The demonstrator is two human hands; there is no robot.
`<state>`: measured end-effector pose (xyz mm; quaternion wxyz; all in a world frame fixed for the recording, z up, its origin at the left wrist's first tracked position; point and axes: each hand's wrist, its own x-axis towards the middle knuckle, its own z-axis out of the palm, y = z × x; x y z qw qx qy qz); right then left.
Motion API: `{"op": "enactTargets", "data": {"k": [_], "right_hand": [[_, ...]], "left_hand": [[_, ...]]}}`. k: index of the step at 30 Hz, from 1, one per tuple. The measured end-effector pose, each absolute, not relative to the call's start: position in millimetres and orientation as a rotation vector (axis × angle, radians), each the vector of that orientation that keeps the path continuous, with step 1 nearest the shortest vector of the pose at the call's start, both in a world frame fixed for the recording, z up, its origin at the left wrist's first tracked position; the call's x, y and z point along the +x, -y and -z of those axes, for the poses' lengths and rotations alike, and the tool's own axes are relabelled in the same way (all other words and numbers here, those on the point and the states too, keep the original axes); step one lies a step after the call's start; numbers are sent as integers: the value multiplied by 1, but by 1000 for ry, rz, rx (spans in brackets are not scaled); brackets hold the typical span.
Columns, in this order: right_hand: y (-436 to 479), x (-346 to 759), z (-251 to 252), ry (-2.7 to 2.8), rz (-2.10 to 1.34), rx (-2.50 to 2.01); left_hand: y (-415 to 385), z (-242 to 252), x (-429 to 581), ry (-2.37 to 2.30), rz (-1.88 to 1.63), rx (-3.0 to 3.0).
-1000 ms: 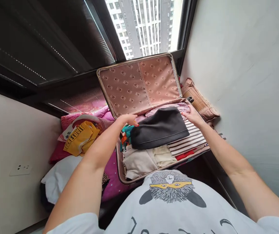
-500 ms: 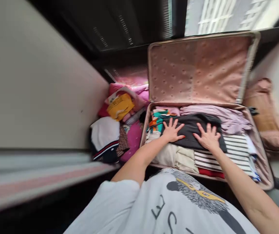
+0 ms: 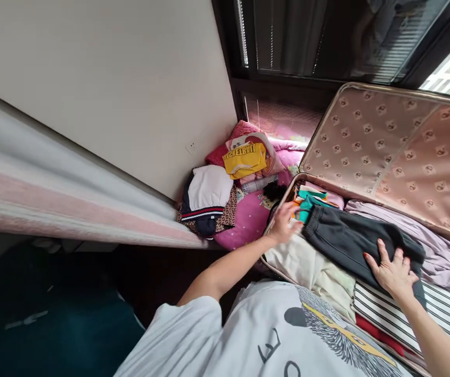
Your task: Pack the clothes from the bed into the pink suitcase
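Folded black trousers (image 3: pixel 346 235) lie across the clothes in an open suitcase (image 3: pixel 315 132). My right hand (image 3: pixel 395 272) rests flat on the trousers' right part, fingers spread. Over the suitcase's left edge is my left hand (image 3: pixel 285 224), fingers apart and slightly blurred, just left of the trousers' waistband and holding nothing. Around the trousers are a teal and orange garment (image 3: pixel 307 201), cream clothing (image 3: pixel 301 262), a black-and-white striped garment (image 3: pixel 385 309) and a lilac garment (image 3: pixel 445 248). A strip of red cloth (image 3: pixel 377 331) shows below the stripes.
Left of the suitcase, a yellow garment (image 3: pixel 245 159) and a white-and-navy garment (image 3: pixel 210 191) top piles on pink bedding (image 3: pixel 248 214). A pale wall (image 3: pixel 130 94) with a socket (image 3: pixel 190 147) rises behind them. The dark-framed window (image 3: pixel 287 86) stands at the back.
The view has swung left, so the suitcase sits further right. My left hand has lifted off the trousers toward the suitcase's left edge; my right hand stays on them.
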<state>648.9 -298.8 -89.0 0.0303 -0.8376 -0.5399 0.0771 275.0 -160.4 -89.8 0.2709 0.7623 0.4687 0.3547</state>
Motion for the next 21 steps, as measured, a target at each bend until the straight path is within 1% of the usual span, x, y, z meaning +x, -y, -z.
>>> {"op": "enactTargets", "data": {"k": [2,3,5,7,9,15,18,21], "right_hand": [[298,646,85,1659,-255,-2616],[298,645,83,1655,-258,-2637],[297,642,80,1635,-258,-2684],[296,638,77,1607,-258,-2733],[295,633,75,1577,-258,-2775],[295,615,68,1473,-265,-2867],[295,609,65,1422,-298,-2897],[295,606,65,1384,-299,-2887]], "left_hand": [[157,97,193,-1692,-1005,1804],[155,102,152,-1955,-923,1646],[153,113,78,-2320,-615,1358],[150,126,25,-2461,-326,1187],[142,140,-5,-2497,-158,1108],[103,171,-26,-2496,61,1055],[93,172,-44,-2441,132,1127],[92,163,-80,-2302,118,1317]]}}
